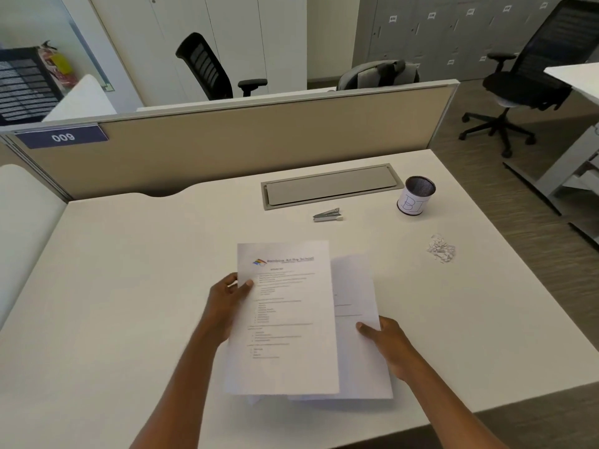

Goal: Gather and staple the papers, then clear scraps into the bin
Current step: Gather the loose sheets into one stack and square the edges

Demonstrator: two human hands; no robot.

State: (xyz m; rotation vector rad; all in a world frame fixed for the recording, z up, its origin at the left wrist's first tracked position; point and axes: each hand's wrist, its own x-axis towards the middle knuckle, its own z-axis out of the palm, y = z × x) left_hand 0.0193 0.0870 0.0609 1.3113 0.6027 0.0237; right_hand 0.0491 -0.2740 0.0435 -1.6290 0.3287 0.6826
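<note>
Papers: printed top sheet (285,319) held above the near middle of the table (129,286), overlapping a second sheet (359,335) that sticks out to the right; more paper edges are glimpsed under the bottom edge, count cannot be told.
Left hand (227,306): fingers (248,284) clamped on the left edge of the top sheet, thumb on the front face.
Right hand (392,345): fingers pinched on the right edge of the second sheet, thumb (364,328) on top.
Stapler (326,215): lying on the table beyond the papers, untouched, well apart from both hands.
Bin (416,196): small mesh cup with a handwritten label, far right of the table, upright.
Scraps (440,248): small heap of torn bits near the bin, not yet cleared.
Step in hand: gathering, judged; sheets are not squared yet, stapling and clearing are left.
How to do well: sheets should be slid together until the right edges meet, then the stack tapped on the table on a long and a short edge so corners line up. Grip should be kept light so sheets can slip into line.
Risk: loose lower sheets may be dropped or creased if the stack is squeezed while skewed.
</note>
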